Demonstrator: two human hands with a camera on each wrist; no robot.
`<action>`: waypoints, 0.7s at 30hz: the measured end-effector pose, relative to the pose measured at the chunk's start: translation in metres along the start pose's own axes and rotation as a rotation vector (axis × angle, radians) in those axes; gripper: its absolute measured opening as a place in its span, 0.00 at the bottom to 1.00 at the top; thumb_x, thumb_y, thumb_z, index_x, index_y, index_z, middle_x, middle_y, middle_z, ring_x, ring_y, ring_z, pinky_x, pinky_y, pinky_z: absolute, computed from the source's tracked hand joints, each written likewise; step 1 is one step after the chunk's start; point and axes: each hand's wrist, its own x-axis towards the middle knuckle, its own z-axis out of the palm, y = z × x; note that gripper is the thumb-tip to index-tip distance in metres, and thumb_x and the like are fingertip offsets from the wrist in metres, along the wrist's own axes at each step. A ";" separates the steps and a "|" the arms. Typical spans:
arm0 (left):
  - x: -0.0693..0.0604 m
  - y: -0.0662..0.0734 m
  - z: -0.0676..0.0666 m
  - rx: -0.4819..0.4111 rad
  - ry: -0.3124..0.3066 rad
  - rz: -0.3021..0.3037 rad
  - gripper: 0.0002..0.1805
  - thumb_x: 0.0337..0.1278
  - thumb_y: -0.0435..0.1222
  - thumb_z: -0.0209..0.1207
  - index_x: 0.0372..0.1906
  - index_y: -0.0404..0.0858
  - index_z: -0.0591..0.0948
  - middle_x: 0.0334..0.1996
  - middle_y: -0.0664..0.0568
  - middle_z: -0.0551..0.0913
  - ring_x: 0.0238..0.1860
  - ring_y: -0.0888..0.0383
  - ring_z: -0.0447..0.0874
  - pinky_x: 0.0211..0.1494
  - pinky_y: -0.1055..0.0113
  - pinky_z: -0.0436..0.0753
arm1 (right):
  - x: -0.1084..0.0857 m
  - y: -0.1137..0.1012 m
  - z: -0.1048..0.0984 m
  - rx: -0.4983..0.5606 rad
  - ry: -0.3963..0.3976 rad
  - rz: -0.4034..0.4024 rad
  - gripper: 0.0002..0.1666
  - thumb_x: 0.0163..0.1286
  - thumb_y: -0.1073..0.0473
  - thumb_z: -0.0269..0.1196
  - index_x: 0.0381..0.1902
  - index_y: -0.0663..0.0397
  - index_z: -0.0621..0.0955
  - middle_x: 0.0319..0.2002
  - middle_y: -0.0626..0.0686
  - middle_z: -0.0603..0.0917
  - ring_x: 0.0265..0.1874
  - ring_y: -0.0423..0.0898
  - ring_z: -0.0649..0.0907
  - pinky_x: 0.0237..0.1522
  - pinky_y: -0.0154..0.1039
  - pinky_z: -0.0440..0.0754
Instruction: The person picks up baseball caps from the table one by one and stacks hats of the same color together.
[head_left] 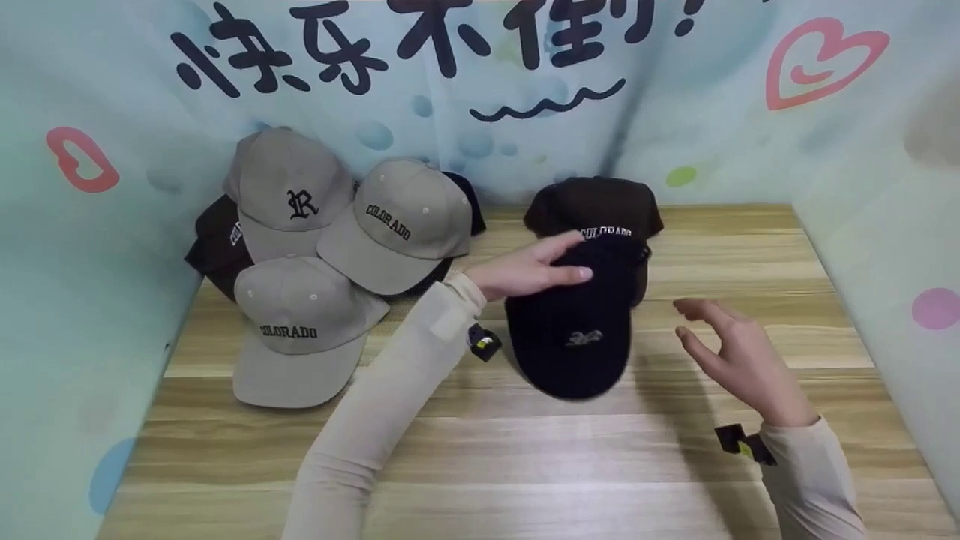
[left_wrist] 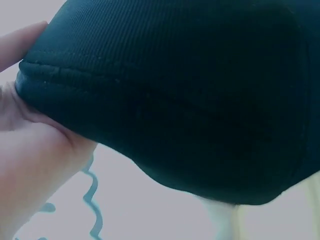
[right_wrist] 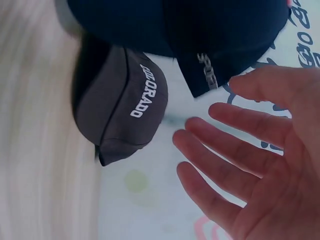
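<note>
My left hand (head_left: 529, 270) grips a dark navy baseball cap (head_left: 562, 322) at its crown, thumb on top. The cap's brim points toward me and carries a small pale emblem. In the left wrist view the cap's dark fabric (left_wrist: 175, 100) fills most of the picture, with the thumb side of the hand at the left. My right hand (head_left: 739, 364) is apart from the cap, to its right, with fingers spread and slightly bent, holding nothing. Behind the navy cap sits a dark brown cap (head_left: 592, 202) lettered COLORADO, partly covered; the right wrist view shows its lettered front (right_wrist: 135, 95).
Grey caps cluster at the left: one with an R (head_left: 289, 180), one lettered COLORADO (head_left: 412, 210), and another COLORADO cap (head_left: 300, 315) nearer me. A dark brown cap (head_left: 217, 240) lies partly beneath them. Printed cloth walls (head_left: 450, 120) enclose the wood-grain table (head_left: 540, 465).
</note>
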 end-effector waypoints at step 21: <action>0.066 -0.036 0.032 0.225 -0.089 -0.036 0.20 0.72 0.45 0.49 0.55 0.33 0.69 0.50 0.47 0.74 0.52 0.58 0.71 0.55 0.74 0.67 | -0.053 -0.014 0.038 0.082 -0.145 0.284 0.27 0.58 0.63 0.71 0.52 0.74 0.76 0.46 0.66 0.81 0.43 0.60 0.82 0.39 0.52 0.82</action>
